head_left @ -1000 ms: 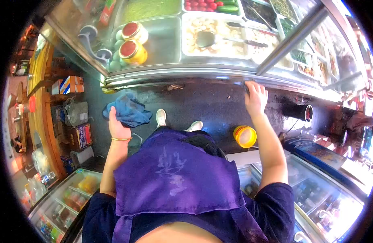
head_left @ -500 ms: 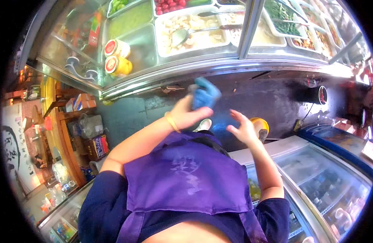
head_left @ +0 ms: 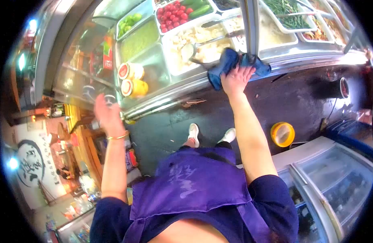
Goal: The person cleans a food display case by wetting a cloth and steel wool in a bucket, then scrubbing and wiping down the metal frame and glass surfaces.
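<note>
My right hand (head_left: 236,79) presses a dark blue cloth (head_left: 221,69) against the metal lower frame (head_left: 178,88) of the glass display case, at the foot of an upright post (head_left: 251,28). The cloth bunches out on both sides of my fingers. My left hand (head_left: 107,117), with a yellow band at the wrist, is raised at the left beside the handle (head_left: 88,91) of a glass door. Motion smears its fingers, and I cannot tell whether they touch the handle. Two lidded jars (head_left: 134,88) stand inside the case behind the glass.
Trays of food fill the case, among them red tomatoes (head_left: 174,15) and a pale sliced food (head_left: 198,34). On the dark floor stands a yellow bucket (head_left: 282,134). A glass-topped freezer (head_left: 336,170) lies to the right, and wooden shelving (head_left: 87,146) to the left.
The blue cloth has passed from my left hand to my right and moved right, onto the case frame. My left hand has swung left to the door handle. My view has shifted.
</note>
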`<state>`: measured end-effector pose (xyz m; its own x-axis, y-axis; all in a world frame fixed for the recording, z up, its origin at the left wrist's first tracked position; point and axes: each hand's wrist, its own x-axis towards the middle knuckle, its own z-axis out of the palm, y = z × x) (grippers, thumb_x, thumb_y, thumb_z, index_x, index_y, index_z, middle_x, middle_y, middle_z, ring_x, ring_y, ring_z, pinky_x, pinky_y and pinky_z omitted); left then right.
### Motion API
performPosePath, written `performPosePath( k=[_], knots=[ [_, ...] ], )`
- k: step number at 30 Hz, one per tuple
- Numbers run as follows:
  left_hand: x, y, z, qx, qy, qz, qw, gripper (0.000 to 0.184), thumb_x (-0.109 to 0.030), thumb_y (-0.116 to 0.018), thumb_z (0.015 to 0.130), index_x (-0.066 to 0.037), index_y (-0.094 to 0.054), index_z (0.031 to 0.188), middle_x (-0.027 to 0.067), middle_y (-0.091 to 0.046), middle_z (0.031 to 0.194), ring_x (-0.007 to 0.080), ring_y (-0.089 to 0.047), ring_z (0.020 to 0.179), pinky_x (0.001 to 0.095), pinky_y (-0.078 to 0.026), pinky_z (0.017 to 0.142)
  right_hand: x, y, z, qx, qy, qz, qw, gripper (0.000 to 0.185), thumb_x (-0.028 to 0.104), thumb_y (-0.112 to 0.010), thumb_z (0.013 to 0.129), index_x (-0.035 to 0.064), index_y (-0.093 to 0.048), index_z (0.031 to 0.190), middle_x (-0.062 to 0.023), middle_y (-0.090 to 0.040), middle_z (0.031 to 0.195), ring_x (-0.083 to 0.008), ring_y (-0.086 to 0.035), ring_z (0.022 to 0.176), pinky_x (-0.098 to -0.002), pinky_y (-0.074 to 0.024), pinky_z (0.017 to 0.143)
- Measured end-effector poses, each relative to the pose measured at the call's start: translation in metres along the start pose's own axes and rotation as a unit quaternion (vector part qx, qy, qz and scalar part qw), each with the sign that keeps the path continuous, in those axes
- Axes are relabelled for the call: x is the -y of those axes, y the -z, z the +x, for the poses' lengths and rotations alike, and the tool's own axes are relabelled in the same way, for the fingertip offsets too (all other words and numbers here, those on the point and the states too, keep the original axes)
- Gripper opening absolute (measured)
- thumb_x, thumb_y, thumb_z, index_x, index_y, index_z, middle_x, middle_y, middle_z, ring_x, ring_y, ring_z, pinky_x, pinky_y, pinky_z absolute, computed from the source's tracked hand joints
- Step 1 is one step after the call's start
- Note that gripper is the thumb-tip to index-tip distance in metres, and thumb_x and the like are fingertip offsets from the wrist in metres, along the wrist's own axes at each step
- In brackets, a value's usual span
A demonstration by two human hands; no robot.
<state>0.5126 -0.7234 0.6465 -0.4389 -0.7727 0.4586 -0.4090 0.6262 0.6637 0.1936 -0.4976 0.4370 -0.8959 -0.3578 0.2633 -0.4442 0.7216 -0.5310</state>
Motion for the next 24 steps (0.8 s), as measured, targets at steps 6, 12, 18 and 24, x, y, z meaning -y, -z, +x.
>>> performPosePath(
  k=[6,12,18,24],
  knots=[
    [0.094,0.146,0.111,-0.303,0.297,-0.166,0.89,0.053,-0.032,-0.051,0.095,-0.005,-0.044,0.14,0.0115,-0.049,0.141,0.0325,-0.051,0.125,0.0411,-0.04,0.109,0.032,-0.009,-0.025,-0.026,-0.062,-0.025,0.997,0.09,0.014,-0.062,0.076,0.0061,-0.019,0.155,-0.0262,-0.046,0.123,-0.0465,-0.037,0.129,-0.0569,-0.0142,0.119],
    [0.168,0.143,0.21,-0.141,0.121,-0.286,0.94,0.073,-0.046,-0.051,0.099,-0.009,-0.021,0.154,0.0172,-0.03,0.156,0.0283,-0.033,0.142,0.0455,-0.021,0.12,0.135,-0.046,-0.098,0.029,-0.001,-0.013,0.999,0.089,0.014,-0.065,0.069,0.006,-0.031,0.151,-0.0283,-0.048,0.126,-0.0439,-0.041,0.127,-0.0522,-0.0242,0.117],
    [0.174,0.136,0.193,-0.057,0.173,-0.234,0.955,0.061,-0.036,-0.057,0.099,-0.005,-0.037,0.148,-0.0045,-0.047,0.076,0.0039,-0.039,0.056,0.0205,-0.029,0.046,0.336,-0.129,-0.219,0.028,0.2,0.224,0.953,0.04,0.017,-0.07,0.064,0.0061,-0.063,0.101,-0.0126,-0.06,0.09,-0.0321,-0.057,0.092,-0.0429,-0.0449,0.089],
    [0.208,0.129,0.218,-0.007,0.041,-0.382,0.923,0.062,-0.028,-0.063,0.096,-0.001,-0.037,0.145,0.0069,-0.057,0.112,0.0141,-0.055,0.094,0.0278,-0.046,0.08,0.418,-0.17,-0.256,0.178,0.134,0.328,0.918,0.035,0.03,-0.061,0.082,-0.0012,-0.062,0.098,-0.0215,-0.065,0.097,-0.0396,-0.06,0.095,-0.0484,-0.0466,0.088]
  ],
)
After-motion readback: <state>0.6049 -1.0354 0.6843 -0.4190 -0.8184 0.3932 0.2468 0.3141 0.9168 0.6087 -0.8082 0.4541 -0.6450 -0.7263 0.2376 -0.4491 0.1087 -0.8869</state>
